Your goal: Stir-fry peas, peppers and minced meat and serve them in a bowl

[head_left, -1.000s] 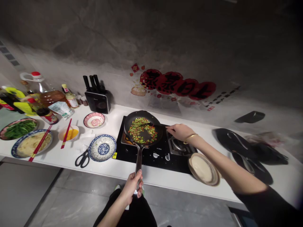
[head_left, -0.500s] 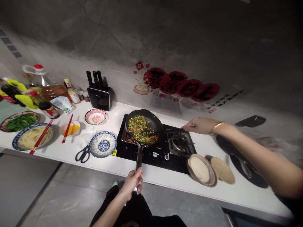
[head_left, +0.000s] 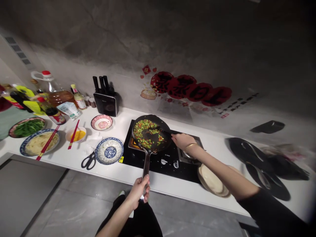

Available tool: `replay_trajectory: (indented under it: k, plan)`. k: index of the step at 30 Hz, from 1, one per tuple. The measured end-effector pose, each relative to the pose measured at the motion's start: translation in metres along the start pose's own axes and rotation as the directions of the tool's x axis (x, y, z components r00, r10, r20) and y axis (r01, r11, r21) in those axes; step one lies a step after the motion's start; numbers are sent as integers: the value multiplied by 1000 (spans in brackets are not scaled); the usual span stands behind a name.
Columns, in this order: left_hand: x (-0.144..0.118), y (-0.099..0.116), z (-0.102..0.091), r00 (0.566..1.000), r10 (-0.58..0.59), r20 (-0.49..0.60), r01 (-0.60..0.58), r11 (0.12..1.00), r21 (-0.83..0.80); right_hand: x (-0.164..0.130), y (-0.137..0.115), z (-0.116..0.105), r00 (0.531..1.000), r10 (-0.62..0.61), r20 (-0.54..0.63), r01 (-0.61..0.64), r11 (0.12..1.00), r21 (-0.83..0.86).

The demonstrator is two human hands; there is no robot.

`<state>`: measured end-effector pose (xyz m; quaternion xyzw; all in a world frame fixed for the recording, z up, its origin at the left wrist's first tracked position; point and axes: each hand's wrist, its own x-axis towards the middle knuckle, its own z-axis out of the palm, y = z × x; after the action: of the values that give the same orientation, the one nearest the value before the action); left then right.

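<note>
The right hand point(head_left: 182, 141) wears a thin gold bangle point(head_left: 191, 145) at the wrist and a black sleeve point(head_left: 271, 214) higher up; the left hand point(head_left: 139, 191) is bare

One view only, worn on the person's head. It looks forward and down from above the bench point(head_left: 138, 176), facing the grey wall point(head_left: 172, 42) behind it. The stove point(head_left: 158, 158) sits near the middle, at arm's length. Left of the stove the bench runs far out; right of the stove it blurs at the edge.
</note>
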<state>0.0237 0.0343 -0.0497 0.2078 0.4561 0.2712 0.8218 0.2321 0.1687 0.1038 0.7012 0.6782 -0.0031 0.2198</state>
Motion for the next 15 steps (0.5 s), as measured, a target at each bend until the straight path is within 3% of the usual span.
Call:
replay_trajectory:
  k: [4, 7, 9, 12, 15]
  plan:
    - [-1, 0, 1, 1000, -7, -1, 7, 1000, -15, -22, 21, -22, 984, -168, 64, 170, 985, -35]
    - [-1, 0, 1, 1000, -8, -8, 8, 1000, -12, -22, 6, -16, 966, -256, -32, 253, 965, -71]
    - [-1, 0, 1, 1000, 4, -13, -4, 1000, 4, -11, -17, -2, 969, -218, -116, 210, 974, -80]
    - [0, 1, 0, 1000, 16, -12, -16, 1000, 27, 9, -36, 14, 990, -102, -101, 101, 995, -11]
    - [0, 1, 0, 1000, 7, -12, -7, 1000, 27, 11, -14, 7, 997, -73, -17, 74, 989, 126]
